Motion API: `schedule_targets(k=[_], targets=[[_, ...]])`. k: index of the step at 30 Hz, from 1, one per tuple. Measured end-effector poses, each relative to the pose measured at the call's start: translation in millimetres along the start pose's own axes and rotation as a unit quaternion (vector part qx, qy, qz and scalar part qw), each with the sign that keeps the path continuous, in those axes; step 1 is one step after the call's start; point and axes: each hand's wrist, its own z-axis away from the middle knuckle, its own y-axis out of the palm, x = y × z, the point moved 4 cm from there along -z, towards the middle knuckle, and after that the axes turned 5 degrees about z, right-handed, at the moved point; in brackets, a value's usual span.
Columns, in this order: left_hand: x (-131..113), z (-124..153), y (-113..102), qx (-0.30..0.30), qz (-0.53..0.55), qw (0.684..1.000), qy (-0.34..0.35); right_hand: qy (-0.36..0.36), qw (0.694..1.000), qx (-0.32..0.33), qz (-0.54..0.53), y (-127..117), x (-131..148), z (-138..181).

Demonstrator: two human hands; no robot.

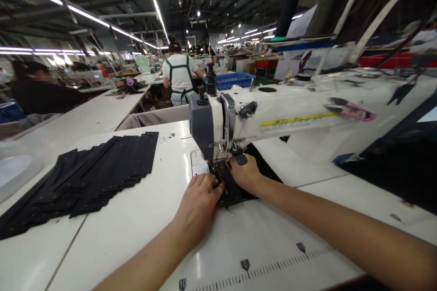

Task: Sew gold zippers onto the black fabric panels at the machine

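Observation:
A black fabric piece [234,193] lies flat on the machine bed beneath the sewing machine's needle area. My left hand [201,198] rests at its left edge, fingers bent and closed together on the material. On the other side, my right hand [246,173] grips the same piece close beside the presser foot, its fingertips partly hidden by the machine head. The white sewing machine [300,104] has a grey front cover [201,125] just above both hands. More black material extends behind my right wrist.
Overlapping black fabric pieces [99,170] are spread on the white table [136,232] at left. Small scissors with a pink handle [358,111] sit on the machine arm. Thread cones [288,13] stand above. A person [179,75] works ahead, near a blue crate [235,81].

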Motion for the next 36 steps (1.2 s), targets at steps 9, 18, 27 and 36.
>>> schedule_targets(k=[9, 18, 27, 36], targets=[[7, 10, -11, -0.097, 0.073, 0.993, -0.01, -0.241, 0.969, -0.029, -0.038, -30, 20, 66], [-10, 5, -5, -0.07, -0.016, 0.994, 0.086, -0.331, 0.935, -0.091, -0.086, -33, 24, 92], [-16, -1, -8, -0.074, -0.049, 0.992, 0.086, -0.326, 0.938, -0.089, -0.084, -35, 23, 88], [2, -7, -3, -0.078, -0.015, 0.994, 0.074, -0.328, 0.937, -0.088, -0.081, -33, 21, 73]])
